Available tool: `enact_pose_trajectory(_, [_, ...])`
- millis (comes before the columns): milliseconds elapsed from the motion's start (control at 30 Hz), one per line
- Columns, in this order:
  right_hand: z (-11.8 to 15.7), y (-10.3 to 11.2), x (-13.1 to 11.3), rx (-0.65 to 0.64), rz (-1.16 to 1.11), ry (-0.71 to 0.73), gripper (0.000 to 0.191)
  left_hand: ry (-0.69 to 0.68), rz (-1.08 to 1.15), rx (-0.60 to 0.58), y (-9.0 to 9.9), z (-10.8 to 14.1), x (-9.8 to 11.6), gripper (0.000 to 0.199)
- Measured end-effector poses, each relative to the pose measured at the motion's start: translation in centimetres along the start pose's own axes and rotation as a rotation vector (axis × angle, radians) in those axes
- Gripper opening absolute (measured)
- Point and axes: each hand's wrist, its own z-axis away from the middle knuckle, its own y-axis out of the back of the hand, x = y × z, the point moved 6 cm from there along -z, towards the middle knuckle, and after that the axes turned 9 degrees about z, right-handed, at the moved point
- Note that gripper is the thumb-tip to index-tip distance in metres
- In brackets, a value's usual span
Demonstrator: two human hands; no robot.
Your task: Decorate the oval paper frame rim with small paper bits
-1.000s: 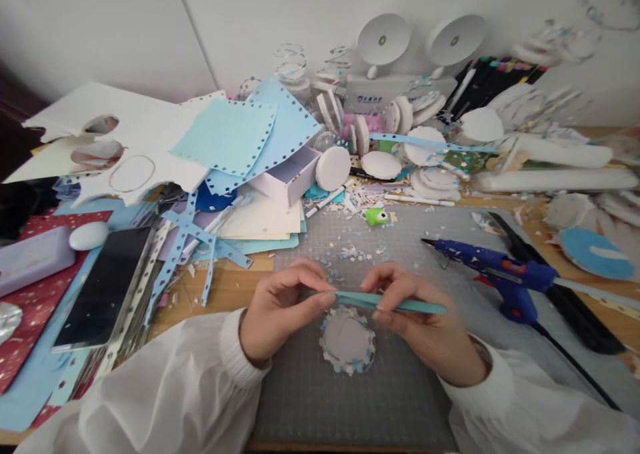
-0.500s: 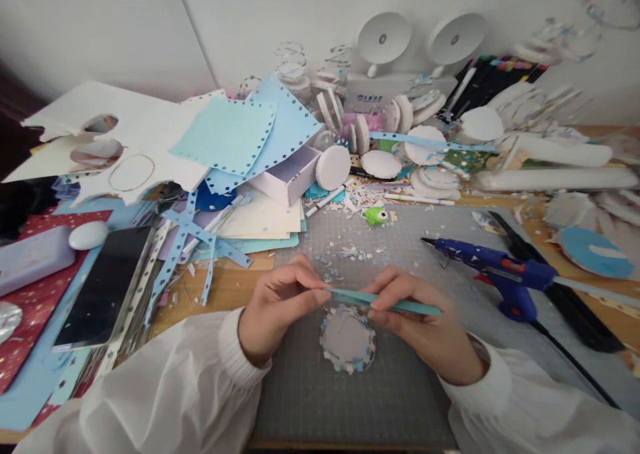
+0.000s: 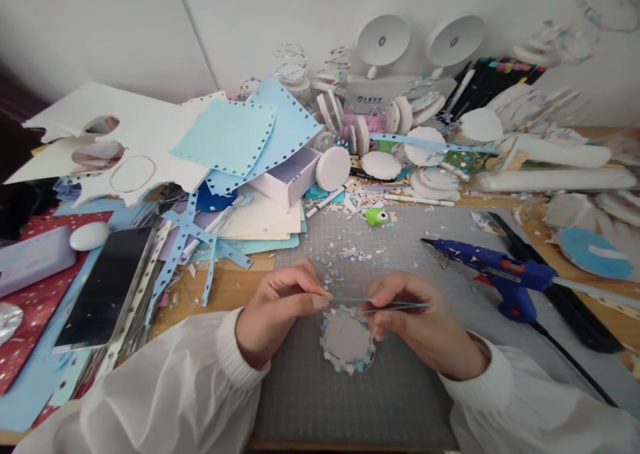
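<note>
Between my two hands a thin teal paper strip is stretched, seen nearly edge-on. My left hand pinches its left end between thumb and forefinger. Further along, my right hand pinches the strip, whose layers look slightly apart at the right end. Just below lies a round white disc edged with small pale blue and white paper pieces, resting on the grey cutting mat. Neither hand grips the disc.
A blue hot glue gun lies on the right, its cord running toward me. A small green punch sits behind paper scraps. To the left are a phone, punched strips and stacked paper sheets. White discs crowd the back.
The teal strip has turned from showing its flat face to nearly edge-on, its right end now higher and more level. Both hands keep their pinch and have barely shifted.
</note>
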Motion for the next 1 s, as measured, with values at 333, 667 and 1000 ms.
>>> enact_pose_trajectory(333, [-0.3,0.2,-1.0,0.028,-0.221,-0.036,0.018,-0.103,-0.142,-0.069,-1.2,0.2,2.7,0.006])
enact_pose_trajectory(667, [0.0,-0.5,-0.9,-0.17,-0.011,0.058,0.018,-0.373,-0.805,-0.087,-1.5,3.4,7.7,0.016])
enact_pose_trajectory(1000, [-0.1,0.7,-2.2,-0.044,-0.187,0.101,0.014,-0.455,-1.603,0.114,1.9,4.8,7.2,0.033])
